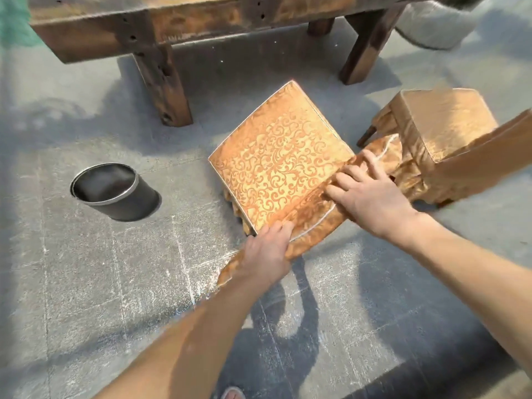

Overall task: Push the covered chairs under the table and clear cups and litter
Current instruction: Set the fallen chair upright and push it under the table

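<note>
While the chair stands on the floor just short of the worktop, its seat askew to the gap, the left hand has its grip clamped on the chair's back and the right hand presses there, fingers apart. Pushed so, a corner may strike the left leg, or the loose cover may slip or snag the right chair. No writing shows, only scrollwork.

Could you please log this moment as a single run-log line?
left hand: grips covered chair back | right hand: rests on same back | chair: not yet under table
</note>
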Demonstrator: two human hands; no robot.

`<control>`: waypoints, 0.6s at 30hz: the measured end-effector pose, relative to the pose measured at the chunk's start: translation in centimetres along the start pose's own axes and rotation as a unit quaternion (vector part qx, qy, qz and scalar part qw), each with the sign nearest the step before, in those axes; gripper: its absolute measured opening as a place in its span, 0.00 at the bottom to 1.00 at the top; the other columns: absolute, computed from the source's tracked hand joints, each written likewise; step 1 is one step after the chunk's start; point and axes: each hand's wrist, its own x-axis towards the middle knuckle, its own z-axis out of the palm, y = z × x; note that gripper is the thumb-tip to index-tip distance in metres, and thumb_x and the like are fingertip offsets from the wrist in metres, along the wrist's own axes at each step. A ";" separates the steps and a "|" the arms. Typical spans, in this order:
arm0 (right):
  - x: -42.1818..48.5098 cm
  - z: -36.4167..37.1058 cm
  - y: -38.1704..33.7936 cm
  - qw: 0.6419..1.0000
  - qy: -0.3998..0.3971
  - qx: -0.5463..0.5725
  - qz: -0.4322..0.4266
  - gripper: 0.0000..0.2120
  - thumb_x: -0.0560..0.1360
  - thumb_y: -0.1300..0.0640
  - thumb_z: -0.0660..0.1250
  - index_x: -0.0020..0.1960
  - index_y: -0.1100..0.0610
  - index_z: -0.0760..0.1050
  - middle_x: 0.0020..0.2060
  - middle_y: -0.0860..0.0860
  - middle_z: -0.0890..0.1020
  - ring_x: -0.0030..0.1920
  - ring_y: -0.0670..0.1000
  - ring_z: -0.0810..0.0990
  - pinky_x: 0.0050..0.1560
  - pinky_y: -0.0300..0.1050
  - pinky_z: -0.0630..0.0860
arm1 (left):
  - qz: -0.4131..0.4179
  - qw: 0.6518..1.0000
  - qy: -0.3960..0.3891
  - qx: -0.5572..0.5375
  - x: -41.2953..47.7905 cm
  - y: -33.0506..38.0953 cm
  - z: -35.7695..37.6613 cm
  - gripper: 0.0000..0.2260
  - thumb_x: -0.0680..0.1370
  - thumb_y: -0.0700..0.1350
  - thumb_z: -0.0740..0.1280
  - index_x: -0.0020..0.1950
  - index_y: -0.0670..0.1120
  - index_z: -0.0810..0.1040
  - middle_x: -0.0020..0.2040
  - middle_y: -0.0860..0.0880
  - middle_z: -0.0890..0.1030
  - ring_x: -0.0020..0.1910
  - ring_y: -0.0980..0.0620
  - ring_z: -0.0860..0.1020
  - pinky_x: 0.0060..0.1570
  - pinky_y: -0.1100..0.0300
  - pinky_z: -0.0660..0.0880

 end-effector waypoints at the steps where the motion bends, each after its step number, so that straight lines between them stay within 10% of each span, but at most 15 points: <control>1: 0.4 0.8 0.9 1.000 0.017 0.005 0.019 0.18 0.78 0.61 0.58 0.67 0.52 0.68 0.60 0.51 0.75 0.66 0.59 0.70 0.77 0.70 0.44 | -0.010 1.000 0.013 -0.001 0.9 0.9 0.2 0.31 0.70 0.35 0.69 0.68 0.55 0.65 0.54 0.60 0.67 0.56 0.55 0.67 0.54 0.56 0.66; 18: 4.2 10.4 23.8 0.998 0.045 0.036 -0.019 0.32 0.56 0.68 0.67 0.59 0.50 0.71 0.47 0.48 0.70 0.49 0.55 0.72 0.59 0.64 0.64 | 0.057 0.996 0.041 0.061 16.9 14.6 1.1 0.25 0.62 0.47 0.77 0.51 0.49 0.67 0.46 0.48 0.74 0.46 0.48 0.75 0.41 0.54 0.76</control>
